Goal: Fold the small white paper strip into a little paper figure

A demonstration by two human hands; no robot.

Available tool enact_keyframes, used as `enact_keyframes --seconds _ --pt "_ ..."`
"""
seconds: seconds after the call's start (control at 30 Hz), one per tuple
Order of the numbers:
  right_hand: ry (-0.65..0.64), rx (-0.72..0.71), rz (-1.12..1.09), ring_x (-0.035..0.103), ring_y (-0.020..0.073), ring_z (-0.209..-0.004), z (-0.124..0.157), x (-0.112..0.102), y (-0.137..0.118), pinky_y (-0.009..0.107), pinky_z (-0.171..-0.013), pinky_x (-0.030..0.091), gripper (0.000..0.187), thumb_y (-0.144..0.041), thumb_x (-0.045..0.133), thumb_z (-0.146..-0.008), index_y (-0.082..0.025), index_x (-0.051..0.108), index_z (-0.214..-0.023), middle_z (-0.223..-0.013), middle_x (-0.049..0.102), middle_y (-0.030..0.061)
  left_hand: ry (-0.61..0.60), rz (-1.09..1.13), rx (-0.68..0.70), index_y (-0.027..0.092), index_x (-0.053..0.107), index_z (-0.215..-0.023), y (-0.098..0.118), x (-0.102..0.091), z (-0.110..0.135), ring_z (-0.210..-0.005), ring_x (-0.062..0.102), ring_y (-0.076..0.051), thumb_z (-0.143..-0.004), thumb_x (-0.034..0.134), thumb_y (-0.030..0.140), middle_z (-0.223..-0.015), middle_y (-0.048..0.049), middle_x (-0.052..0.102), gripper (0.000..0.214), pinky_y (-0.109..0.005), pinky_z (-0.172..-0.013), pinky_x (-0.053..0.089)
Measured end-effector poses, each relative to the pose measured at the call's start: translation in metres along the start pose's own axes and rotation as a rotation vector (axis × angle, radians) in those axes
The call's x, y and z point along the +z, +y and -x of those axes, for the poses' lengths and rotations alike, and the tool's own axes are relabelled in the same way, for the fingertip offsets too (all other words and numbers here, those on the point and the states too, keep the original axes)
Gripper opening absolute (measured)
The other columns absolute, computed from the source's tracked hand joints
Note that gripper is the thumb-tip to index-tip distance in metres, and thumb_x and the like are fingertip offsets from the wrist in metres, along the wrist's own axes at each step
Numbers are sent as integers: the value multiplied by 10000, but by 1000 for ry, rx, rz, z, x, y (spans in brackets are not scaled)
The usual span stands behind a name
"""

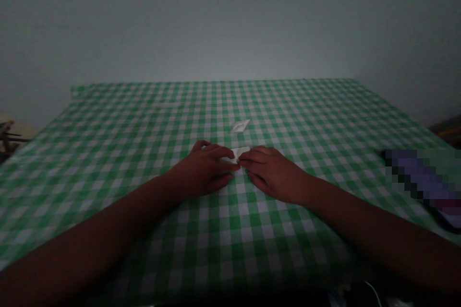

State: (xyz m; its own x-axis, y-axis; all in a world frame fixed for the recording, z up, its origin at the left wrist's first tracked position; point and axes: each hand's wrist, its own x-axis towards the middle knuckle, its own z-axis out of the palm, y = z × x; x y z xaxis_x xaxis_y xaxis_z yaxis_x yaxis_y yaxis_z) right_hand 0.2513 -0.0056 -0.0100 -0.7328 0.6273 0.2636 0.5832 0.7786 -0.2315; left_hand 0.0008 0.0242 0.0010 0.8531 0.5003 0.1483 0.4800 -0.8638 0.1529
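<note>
A small white piece of folded paper (pixel 242 153) lies on the table between my two hands, partly covered by the fingers. My left hand (pixel 207 168) is on its left part, the fingers bent and the tips on the paper. From the right, the fingertips of my right hand (pixel 268 170) press together at the paper's near edge. The fingertips of both hands almost meet there. A little farther off lies a second white folded paper (pixel 240 126), diamond-shaped, touched by neither hand.
A green and white checked cloth (pixel 230 240) covers the table. At the right edge is a dark phone-like object (pixel 425 182), its surface pixelated. Toward the back left lies a thin pale strip (pixel 166 105). A plain wall (pixel 230 24) rises behind the table.
</note>
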Motion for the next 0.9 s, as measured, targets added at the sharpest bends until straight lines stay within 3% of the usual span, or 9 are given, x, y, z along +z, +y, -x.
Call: enact_keyframes --seconds 0.63,0.9 --pt "16 37 -17 492 285 -1159 -1 -1 -2 477 -976 443 352 -184 506 -944 -180 621 -1277 -1299 637 84 -72 -25 6 306 611 -1307 2 -7 4 -1246 521 -328 -894 588 267 -1439 -122 496 415 -552 -1046 315" --pt "38 39 -35 499 280 -1177 0 1 -2 479 -968 450 366 -173 517 -935 -194 616 -1288 -1304 638 89 -82 -6 9 287 584 -1319 3 -8 4 -1282 498 -323 -893 581 254 -1474 -96 499 427 -546 -1061 308"
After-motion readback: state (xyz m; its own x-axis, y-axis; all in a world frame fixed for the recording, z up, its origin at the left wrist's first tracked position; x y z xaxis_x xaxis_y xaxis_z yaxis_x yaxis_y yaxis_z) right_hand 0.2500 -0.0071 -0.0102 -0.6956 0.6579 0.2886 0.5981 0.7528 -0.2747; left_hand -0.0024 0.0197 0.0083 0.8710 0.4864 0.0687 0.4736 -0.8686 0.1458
